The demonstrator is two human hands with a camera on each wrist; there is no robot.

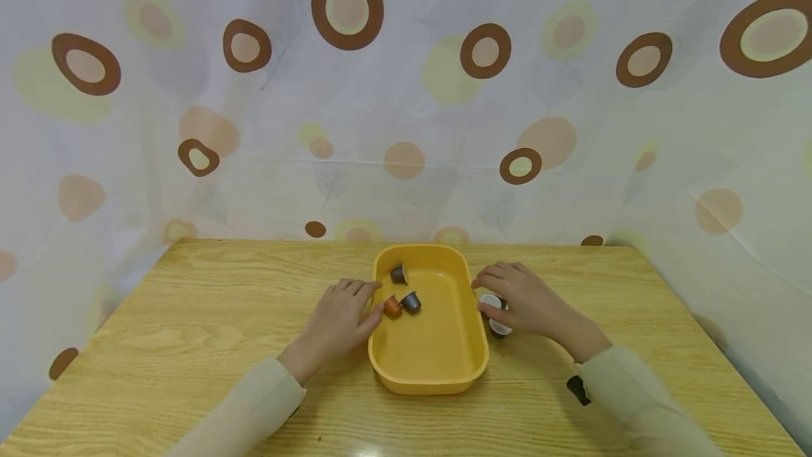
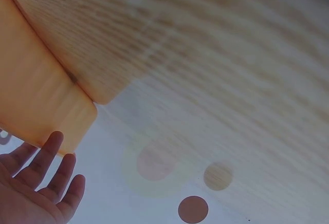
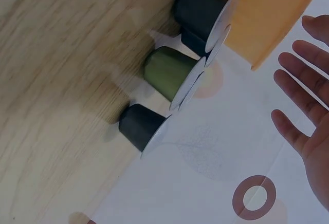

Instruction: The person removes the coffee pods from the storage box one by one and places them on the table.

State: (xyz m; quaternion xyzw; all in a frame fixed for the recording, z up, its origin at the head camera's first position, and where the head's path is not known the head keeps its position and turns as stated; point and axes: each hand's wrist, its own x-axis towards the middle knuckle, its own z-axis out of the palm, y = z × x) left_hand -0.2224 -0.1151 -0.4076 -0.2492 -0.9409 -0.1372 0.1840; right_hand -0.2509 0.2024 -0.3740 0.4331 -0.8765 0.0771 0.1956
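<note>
A yellow plastic tub [image 1: 431, 386] stands on the table, holding an orange coffee capsule [image 1: 392, 307], a dark grey capsule [image 1: 412, 302] and a black capsule [image 1: 398, 274]. At the tub's left rim is my left hand [image 1: 339, 319], fingers reaching to the edge and gripping no capsule. My right hand [image 1: 523, 302] hovers by the right rim, over several capsules beside the tub; one white lid [image 1: 490, 300] shows beneath it. The right wrist view reveals a green capsule [image 3: 169, 72] between dark capsules [image 3: 140, 126], below spread fingers that hold nothing.
The wooden table [image 1: 209, 330] extends to both sides of the tub. Behind it and along the sides hangs a patterned white curtain [image 1: 380, 104]. A black strap piece [image 1: 578, 391] shows at the right sleeve.
</note>
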